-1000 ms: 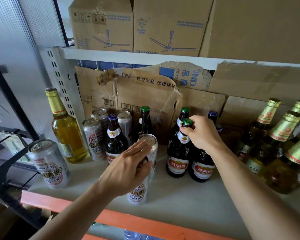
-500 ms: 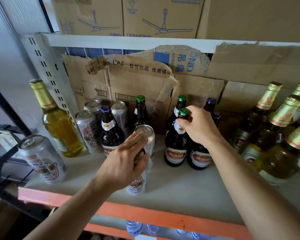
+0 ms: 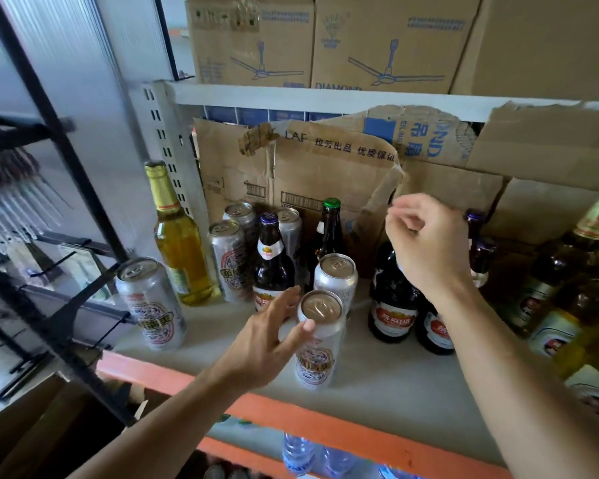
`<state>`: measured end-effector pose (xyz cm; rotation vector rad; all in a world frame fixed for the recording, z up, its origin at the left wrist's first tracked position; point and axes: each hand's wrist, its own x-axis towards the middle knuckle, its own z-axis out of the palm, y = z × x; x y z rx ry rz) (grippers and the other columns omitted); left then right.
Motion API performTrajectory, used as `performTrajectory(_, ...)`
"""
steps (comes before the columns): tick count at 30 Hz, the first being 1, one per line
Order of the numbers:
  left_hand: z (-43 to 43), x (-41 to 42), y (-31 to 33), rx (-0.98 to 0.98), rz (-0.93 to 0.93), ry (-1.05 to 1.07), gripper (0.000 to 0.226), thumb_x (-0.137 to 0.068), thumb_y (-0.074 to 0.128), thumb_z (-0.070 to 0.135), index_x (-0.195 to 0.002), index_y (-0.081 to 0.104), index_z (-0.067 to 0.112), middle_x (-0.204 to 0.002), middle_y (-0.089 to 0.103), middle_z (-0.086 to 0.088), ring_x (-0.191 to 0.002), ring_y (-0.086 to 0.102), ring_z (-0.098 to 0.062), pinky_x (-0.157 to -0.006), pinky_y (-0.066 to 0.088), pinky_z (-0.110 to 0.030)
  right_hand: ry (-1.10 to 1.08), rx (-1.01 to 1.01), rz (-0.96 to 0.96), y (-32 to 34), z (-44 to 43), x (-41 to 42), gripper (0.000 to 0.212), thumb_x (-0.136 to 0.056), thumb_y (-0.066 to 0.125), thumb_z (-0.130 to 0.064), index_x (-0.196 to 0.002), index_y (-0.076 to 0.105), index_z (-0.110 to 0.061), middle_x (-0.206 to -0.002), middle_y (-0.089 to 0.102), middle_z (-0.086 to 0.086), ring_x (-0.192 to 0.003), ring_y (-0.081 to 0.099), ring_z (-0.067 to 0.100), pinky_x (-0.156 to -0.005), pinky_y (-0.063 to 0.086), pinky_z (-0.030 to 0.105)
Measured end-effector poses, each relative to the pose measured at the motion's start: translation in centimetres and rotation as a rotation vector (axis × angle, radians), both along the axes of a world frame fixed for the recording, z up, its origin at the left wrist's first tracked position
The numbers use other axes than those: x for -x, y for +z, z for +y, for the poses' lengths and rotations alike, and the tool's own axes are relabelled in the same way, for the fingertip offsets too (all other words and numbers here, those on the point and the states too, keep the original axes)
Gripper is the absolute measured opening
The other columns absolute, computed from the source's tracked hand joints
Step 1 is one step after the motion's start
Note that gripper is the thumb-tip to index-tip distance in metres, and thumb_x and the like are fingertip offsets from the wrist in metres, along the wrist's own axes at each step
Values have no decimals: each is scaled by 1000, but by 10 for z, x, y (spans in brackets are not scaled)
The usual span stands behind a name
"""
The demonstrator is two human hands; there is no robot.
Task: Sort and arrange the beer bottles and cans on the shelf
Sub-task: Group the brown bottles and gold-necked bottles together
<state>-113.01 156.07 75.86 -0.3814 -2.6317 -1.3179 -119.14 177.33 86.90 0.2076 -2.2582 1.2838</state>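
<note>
The shelf (image 3: 381, 378) looks half sorted: gold-necked bottles (image 3: 564, 261) crowd the right, dark bottles (image 3: 391, 305) the middle, cans (image 3: 229, 261) mixed in at left. The left hand (image 3: 267, 344) grips the front can (image 3: 317, 361). The right hand (image 3: 426, 247) curls over a dark bottle's neck, its grip hidden.

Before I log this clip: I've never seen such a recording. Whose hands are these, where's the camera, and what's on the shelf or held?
No machine here: a person works with bare hands, and the one picture comes from a camera worn on their head, looking forward and down. The shelf carries silver beer cans, dark brown bottles and pale gold-necked bottles, with cardboard boxes behind. The left hand grips the front can near its top. The right hand is curled over a dark bottle, hiding its neck, so I cannot tell whether it holds it.
</note>
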Motion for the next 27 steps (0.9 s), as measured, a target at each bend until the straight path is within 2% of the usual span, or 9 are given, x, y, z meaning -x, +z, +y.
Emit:
performTrajectory(4, -21, -4, -11, 5, -97, -19, 79, -77, 43, 77, -129, 55, 19, -114, 64, 14, -97, 59, 17, -82, 50, -11, 173, 40, -172, -8, -36, 4, 13, -85, 66, -15, -98, 71, -16, -90, 74, -1, -86, 69, 7, -81, 57, 30)
performTrajectory(7, -41, -5, -21, 76, -178, 56, 52, -85, 57, 56, -120, 61, 19, -101, 70, 8, -88, 65, 6, -74, 48, -11, 243, 139, -285, -11, -60, 7, 13, -81, 67, -19, -93, 70, -22, -91, 74, 3, -90, 70, 16, -88, 57, 43)
performTrajectory(15, -91, 4, -42, 346, -247, 70, 52, -91, 57, 37, -137, 49, 15, -135, 58, -3, -121, 57, -15, -96, 45, -27, 236, 178, -470, -16, -99, 17, 41, -74, 68, -14, -113, 65, 0, -95, 71, 12, -93, 67, 23, -92, 54, 42)
performTrajectory(17, -99, 8, -51, 404, -273, 81, 55, -92, 56, 38, -141, 45, 16, -142, 51, -3, -129, 50, -17, -103, 41, -27, 221, 162, -492, -16, -107, 18, 41, -75, 67, -9, -109, 58, 13, -92, 68, 27, -85, 63, 21, -79, 51, 37)
performTrajectory(19, -102, 11, -59, 464, -318, 69, 51, -92, 56, 38, -137, 49, 15, -137, 55, -5, -124, 54, -22, -98, 43, -27, 211, 131, -514, -14, -116, 19, 38, -75, 65, -7, -104, 57, 16, -83, 64, 26, -88, 66, 27, -68, 47, 43)
performTrajectory(20, -103, 13, -64, 495, -335, 57, 46, -91, 55, 38, -129, 53, 13, -129, 59, -6, -116, 58, -24, -91, 46, -28, 208, 107, -523, -13, -121, 20, 30, -74, 65, -8, -95, 61, 12, -74, 58, 19, -70, 53, 25, -63, 41, 42)
performTrajectory(21, -103, 14, -68, 524, -341, 42, 41, -90, 55, 37, -121, 54, 11, -121, 61, -7, -109, 60, -26, -85, 46, -29, 208, 75, -531, -12, -125, 21, 17, -73, 64, -9, -83, 62, 4, -69, 50, 13, -72, 34, 18, -61, 34, 40)
performTrajectory(23, -104, 17, -73, 557, -348, 24, 38, -88, 54, 36, -115, 53, 10, -115, 59, -7, -106, 60, -28, -83, 47, -31, 201, 34, -527, -13, -132, 27, 8, -74, 65, -11, -72, 58, -6, -68, 54, 7, -64, 48, 21, -61, 37, 36)
performTrajectory(27, -107, 20, -76, 589, -340, -12, 38, -87, 54, 36, -114, 51, 10, -119, 56, -8, -106, 58, -28, -86, 48, -33, 221, 36, -541, -15, -148, 34, 22, -79, 72, -16, -99, 68, -6, -95, 71, 11, -89, 67, 23, -80, 54, 35)
